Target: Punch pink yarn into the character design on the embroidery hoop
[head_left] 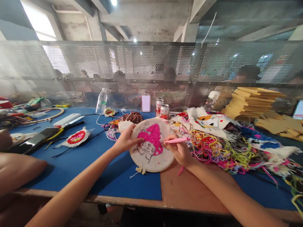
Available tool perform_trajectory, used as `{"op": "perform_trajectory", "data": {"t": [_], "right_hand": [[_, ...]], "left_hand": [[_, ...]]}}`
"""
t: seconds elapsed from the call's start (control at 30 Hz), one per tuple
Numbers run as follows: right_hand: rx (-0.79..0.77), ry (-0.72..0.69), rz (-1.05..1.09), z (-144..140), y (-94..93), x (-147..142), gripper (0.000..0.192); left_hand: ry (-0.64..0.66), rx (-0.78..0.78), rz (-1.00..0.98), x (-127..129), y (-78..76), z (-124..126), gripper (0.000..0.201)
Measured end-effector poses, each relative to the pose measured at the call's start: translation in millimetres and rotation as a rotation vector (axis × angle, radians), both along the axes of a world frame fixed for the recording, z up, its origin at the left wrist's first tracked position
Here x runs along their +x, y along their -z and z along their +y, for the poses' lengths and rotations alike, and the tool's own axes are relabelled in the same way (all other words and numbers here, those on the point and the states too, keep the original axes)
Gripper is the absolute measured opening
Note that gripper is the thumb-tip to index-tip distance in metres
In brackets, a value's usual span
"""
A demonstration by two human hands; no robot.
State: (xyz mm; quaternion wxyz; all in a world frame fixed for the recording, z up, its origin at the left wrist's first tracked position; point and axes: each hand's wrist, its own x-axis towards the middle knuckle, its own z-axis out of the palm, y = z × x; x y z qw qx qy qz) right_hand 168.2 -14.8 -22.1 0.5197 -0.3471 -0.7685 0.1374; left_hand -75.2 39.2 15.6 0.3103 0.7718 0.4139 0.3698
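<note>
Blue worktable (78,164), one embroidery hoop (151,146) gripped at its rim by left hand (124,140), right hand (180,151) pinching one pink punch needle (176,140), two soda cans (162,109), one water bottle (101,101)

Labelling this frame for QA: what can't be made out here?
Head view, the only one:
- Needle tip of the pink punch tool: too small where it meets the embroidery hoop.
- Left hand fingers behind the hoop rim: hidden by the fabric.
- Right hand palm: turned away.
- Labels on the two cans and the water bottle: too small.
- People behind the perforated screen: blurred by the mesh.
- Yarn pile: cut by the right edge.
</note>
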Motion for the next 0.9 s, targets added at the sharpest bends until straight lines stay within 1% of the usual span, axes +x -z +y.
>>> {"op": "perform_trajectory", "data": {"t": [0.23, 0.4, 0.53, 0.7, 0.9], "right_hand": [[-0.010, 0.009, -0.007, -3, -1.6, 0, 0.002], [-0.020, -0.076, -0.082, -3, -9.0, 1, 0.010], [-0.061, -0.111, -0.152, -2, -15.2, 4, 0.005], [-0.079, -0.068, -0.227, -2, -16.1, 7, 0.009], [-0.063, 0.004, -0.167, -3, -14.2, 7, 0.006]], "left_hand": [[-0.024, -0.001, 0.023, 1, -3.1, -3, 0.044], [-0.029, -0.001, 0.027, 1, -3.5, -3, 0.045], [-0.026, 0.007, 0.033, -1, 0.1, 0, 0.046], [-0.016, 0.016, 0.026, -1, 3.1, 2, 0.047], [-0.012, 0.008, 0.016, 0, 0.0, -1, 0.046]]}}
